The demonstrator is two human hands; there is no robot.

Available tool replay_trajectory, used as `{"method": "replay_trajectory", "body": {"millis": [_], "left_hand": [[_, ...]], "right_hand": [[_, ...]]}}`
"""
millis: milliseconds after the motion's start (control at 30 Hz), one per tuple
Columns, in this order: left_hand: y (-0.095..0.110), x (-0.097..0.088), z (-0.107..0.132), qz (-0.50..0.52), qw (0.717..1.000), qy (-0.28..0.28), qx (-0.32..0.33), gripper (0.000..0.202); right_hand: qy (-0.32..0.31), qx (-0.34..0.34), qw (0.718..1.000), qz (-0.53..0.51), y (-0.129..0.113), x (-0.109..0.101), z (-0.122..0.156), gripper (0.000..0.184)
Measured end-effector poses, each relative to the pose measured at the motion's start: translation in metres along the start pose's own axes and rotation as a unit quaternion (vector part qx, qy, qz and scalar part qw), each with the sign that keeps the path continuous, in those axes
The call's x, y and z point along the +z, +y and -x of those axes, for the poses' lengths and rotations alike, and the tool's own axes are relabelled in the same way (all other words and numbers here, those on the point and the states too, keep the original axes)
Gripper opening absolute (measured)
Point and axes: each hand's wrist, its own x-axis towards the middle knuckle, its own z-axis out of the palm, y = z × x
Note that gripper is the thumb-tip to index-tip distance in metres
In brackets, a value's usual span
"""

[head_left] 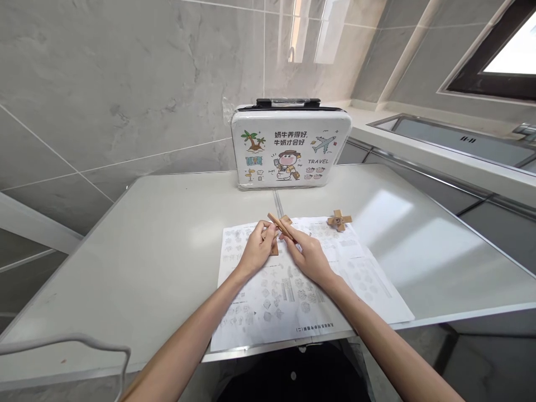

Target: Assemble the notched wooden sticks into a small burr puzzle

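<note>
My left hand (257, 247) and my right hand (307, 254) meet over a printed instruction sheet (360, 279) on the white table (159, 262). Together they grip a set of small wooden puzzle pieces (278, 225). A thin wooden bar sticks out up and to the left from between the fingers, and a block shows under my left hand. Both hands have their fingers pinched round the wood. A finished wooden cross-shaped puzzle (339, 220) lies on the sheet's far right corner, apart from my hands.
A white case (291, 146) with cartoon prints and a black handle stands upright at the table's far edge against the tiled wall. A counter with a sink runs along the right. A wire chair back (84, 349) shows at the lower left.
</note>
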Motion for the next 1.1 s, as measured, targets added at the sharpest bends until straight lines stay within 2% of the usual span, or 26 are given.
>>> {"method": "replay_trajectory", "body": {"millis": [267,467,667,800,933,1000,1100], "left_hand": [[0.000,0.001,0.003,-0.026,1.000,-0.011,0.000,0.038],[0.006,0.003,0.007,-0.119,0.992,-0.018,0.025,0.035],[0.010,0.004,0.008,-0.137,0.990,-0.018,0.030,0.037],[0.006,0.004,0.005,-0.062,0.998,-0.011,0.012,0.040],[0.003,0.000,-0.001,0.055,0.998,0.038,0.007,0.041],[0.003,-0.003,-0.004,0.107,0.992,0.064,0.000,0.040],[0.004,-0.008,-0.008,0.157,0.983,0.090,-0.012,0.038]], "right_hand": [[0.030,0.019,0.999,0.014,-0.001,0.000,0.000,0.044],[0.053,0.008,0.998,0.041,-0.004,-0.001,0.001,0.042],[0.043,0.009,0.998,0.041,-0.006,-0.003,0.001,0.042],[0.030,0.030,0.999,0.026,-0.004,-0.002,0.001,0.043],[0.047,0.075,0.996,0.006,0.001,0.001,0.002,0.059],[0.032,0.076,0.997,0.003,0.003,0.001,0.001,0.054],[-0.026,0.034,0.999,0.023,0.003,0.001,0.001,0.036]]}}
